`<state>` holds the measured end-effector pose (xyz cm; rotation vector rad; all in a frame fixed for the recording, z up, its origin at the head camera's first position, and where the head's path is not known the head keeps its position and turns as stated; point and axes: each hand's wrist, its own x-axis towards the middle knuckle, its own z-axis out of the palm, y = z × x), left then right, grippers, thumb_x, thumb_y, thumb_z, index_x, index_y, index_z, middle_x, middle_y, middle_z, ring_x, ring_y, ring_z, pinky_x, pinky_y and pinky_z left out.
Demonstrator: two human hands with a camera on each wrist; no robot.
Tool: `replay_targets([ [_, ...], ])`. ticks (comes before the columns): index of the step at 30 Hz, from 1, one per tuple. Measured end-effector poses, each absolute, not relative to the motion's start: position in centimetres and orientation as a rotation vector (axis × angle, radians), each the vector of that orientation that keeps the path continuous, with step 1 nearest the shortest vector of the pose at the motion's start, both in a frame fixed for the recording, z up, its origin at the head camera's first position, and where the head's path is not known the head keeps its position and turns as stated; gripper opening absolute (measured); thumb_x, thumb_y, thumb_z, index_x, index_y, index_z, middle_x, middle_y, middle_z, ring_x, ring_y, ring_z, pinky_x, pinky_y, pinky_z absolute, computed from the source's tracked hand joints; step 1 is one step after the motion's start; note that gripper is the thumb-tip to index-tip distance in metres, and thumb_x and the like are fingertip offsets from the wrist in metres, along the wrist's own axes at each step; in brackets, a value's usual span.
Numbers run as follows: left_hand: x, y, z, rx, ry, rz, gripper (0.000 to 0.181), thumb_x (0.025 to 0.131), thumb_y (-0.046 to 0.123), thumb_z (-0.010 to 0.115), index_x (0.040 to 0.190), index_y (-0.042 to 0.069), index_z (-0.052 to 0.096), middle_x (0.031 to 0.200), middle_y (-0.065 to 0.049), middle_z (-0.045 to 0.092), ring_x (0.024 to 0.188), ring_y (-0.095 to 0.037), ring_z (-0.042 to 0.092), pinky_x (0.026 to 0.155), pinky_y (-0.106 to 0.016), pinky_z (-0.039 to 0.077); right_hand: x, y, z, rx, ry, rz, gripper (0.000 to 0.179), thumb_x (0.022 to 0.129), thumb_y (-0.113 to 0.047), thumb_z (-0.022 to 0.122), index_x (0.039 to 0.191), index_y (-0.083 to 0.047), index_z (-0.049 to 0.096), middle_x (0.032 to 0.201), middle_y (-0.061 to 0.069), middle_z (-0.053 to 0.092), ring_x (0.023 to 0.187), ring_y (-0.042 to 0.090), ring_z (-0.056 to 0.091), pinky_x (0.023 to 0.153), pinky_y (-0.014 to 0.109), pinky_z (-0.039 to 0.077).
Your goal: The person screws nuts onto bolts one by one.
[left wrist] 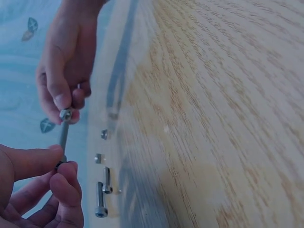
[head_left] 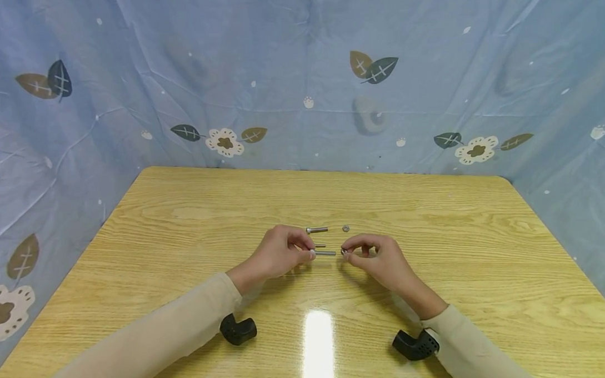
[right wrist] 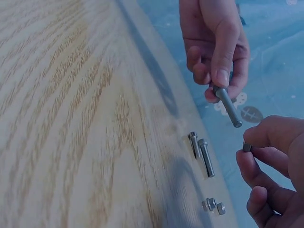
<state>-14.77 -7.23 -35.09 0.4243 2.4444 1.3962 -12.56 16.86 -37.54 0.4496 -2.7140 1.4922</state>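
Metal bolts (right wrist: 230,107), three; nuts (right wrist: 247,147), three

The head view is bright, white glare low on the counter (head_left: 433,206); wrist views dimmer, bluish, softly shadowed.

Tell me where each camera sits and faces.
Head: on the head, facing forward and down at the wooden table; left hand, right hand and sleeves show.
Left wrist: worn there, facing that hand, which pinches a bolt; right hand opposite.
Right wrist: worn there, facing that hand, which pinches a nut; left hand opposite.
Both wrist views share two loose socket-head bolts.
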Motion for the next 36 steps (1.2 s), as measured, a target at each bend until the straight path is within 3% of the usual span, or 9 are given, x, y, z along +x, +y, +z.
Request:
replay_targets([
  [8, -14.67, -7.07, -34.91, 0.424, 2.41, 1.417, 0.005, 0.086, 0.016, 0.074, 0.089, 0.013, 0.071, 0.086, -0.001, 0.069, 0.07, -0.028, 0.065, 0.054, -0.03, 0.048, -12.52, 16.6, -37.29, 0.443, -2.659, 1.604, 0.009, 0.087, -0.017, 0.073, 0.096, -0.017, 0.074, 0.096, 0.002, 0.073, 0.07, 0.01, 0.047, 0.065, 0.025, 0.039],
  [18, -14.54, -6.92, -34.72, 0.408, 2.385, 1.462, 0.004, 0.088, 0.016, 0.072, 0.09, 0.014, 0.07, 0.084, -0.002, 0.068, 0.068, -0.031, 0.062, 0.053, -0.03, 0.047, -12.59, 16.53, -37.46, 0.481, -2.581, 1.673, 0.011, 0.087, -0.014, 0.073, 0.098, -0.01, 0.073, 0.097, 0.009, 0.072, 0.065, 0.009, 0.048, 0.061, 0.024, 0.039],
  [29, -14.55, -6.86, -34.8, 0.4, 2.337, 1.512, 0.007, 0.089, 0.015, 0.071, 0.094, 0.011, 0.071, 0.086, -0.003, 0.07, 0.074, -0.032, 0.065, 0.061, -0.038, 0.055, -12.47, 16.49, -37.54, 0.51, -2.533, 1.76, 0.02, 0.089, -0.013, 0.07, 0.105, -0.001, 0.071, 0.096, -0.002, 0.071, 0.072, 0.009, 0.052, 0.062, 0.024, 0.041],
  [36, -14.45, -6.82, -34.71, 0.397, 2.322, 1.535, 0.01, 0.088, 0.014, 0.071, 0.097, 0.008, 0.07, 0.089, -0.004, 0.069, 0.075, -0.034, 0.065, 0.062, -0.039, 0.054, -12.4, 16.58, -37.53, 0.515, -2.542, 1.744, 0.019, 0.092, -0.016, 0.067, 0.105, -0.003, 0.071, 0.093, 0.003, 0.071, 0.068, 0.017, 0.052, 0.06, 0.026, 0.042],
])
